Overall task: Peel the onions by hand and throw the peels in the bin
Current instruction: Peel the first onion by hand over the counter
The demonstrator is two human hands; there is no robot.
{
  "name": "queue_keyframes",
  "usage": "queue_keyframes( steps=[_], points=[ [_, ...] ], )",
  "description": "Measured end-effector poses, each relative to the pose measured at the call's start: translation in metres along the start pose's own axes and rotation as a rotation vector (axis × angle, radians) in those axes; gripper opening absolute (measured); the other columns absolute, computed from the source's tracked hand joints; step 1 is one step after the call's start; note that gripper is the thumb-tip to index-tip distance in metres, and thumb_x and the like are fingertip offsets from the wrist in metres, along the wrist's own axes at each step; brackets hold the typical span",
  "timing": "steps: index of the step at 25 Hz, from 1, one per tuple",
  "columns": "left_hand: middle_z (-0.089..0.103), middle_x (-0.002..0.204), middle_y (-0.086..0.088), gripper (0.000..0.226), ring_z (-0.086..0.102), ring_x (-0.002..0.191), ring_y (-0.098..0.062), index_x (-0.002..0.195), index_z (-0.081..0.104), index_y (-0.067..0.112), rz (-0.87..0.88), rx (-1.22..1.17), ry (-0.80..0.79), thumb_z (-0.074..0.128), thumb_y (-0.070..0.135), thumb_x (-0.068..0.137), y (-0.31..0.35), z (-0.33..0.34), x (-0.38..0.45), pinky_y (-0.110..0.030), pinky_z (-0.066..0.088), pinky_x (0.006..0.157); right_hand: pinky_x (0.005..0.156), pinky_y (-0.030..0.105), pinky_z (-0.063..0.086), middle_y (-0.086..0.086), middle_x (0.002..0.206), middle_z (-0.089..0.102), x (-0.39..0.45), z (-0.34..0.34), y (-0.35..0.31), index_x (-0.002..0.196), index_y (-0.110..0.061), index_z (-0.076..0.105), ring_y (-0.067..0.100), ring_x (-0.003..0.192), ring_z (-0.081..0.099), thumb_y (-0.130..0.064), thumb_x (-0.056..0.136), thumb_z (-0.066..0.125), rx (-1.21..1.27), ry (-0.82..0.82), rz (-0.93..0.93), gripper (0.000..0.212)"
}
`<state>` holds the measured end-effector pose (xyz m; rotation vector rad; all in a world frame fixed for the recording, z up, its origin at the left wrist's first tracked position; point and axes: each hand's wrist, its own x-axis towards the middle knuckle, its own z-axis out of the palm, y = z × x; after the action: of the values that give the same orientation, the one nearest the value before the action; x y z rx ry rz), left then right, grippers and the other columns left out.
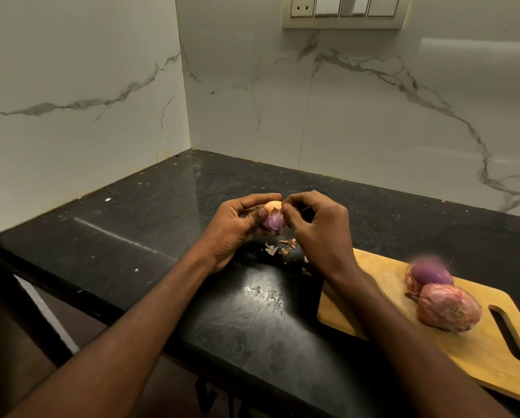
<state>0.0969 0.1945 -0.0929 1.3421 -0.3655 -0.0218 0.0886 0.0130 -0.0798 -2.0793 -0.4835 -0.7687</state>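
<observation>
While left hand (237, 224) cups onion (273, 219) above worktop (138, 236), right hand (313, 227) pinches papery skin at top. Skin looks brittle, tears small; bulb firm, slick. Best grip: loose edge.

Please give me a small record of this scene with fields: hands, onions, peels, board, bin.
left hand: holds the half-peeled onion
right hand: pinches skin at the top of that onion
other onions: two on the cutting board; rear onion mostly peeled, front onion unpeeled
peels: scraps on the black counter under the hands
bin: not in view
</observation>
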Motion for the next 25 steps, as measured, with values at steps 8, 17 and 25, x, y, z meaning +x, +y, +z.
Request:
queue_keyframes(
  steps=[8,17,25],
  points=[
    [0.067,0.126,-0.025,0.033,0.071,0.109,-0.036,0.131,0.064,0.004,-0.010,-0.026,0.025,0.062,0.004,0.099,-0.002,-0.003,0.004,-0.047,0.063,0.087,0.085,0.042,0.064,-0.007,0.119,0.072,0.002,0.001,0.003,0.129,-0.030,0.069,0.013,0.108,0.070,-0.016,0.096,0.072,0.279,-0.196,0.269,0.036],
    [0.072,0.121,-0.020,0.028,0.073,0.109,-0.036,0.127,0.066,0.003,0.002,0.055,0.050,0.063,0.004,0.099,-0.001,0.004,0.000,-0.044,0.064,0.085,0.078,0.030,0.064,-0.001,0.127,0.067,0.002,-0.005,0.000,0.127,-0.024,0.071,0.016,0.104,0.071,0.001,0.098,0.062,0.386,-0.201,0.365,0.039],
    [0.062,0.127,-0.023,0.055,0.072,0.110,-0.038,0.136,0.064,0.016,-0.019,0.102,-0.015,0.077,-0.003,0.086,-0.001,-0.001,0.000,-0.052,0.060,0.094,0.081,0.030,0.063,-0.003,0.121,0.073,0.001,-0.008,-0.005,0.120,-0.023,0.074,0.014,0.107,0.072,-0.008,0.100,0.065,0.568,-0.195,0.430,0.027]
  ],
)
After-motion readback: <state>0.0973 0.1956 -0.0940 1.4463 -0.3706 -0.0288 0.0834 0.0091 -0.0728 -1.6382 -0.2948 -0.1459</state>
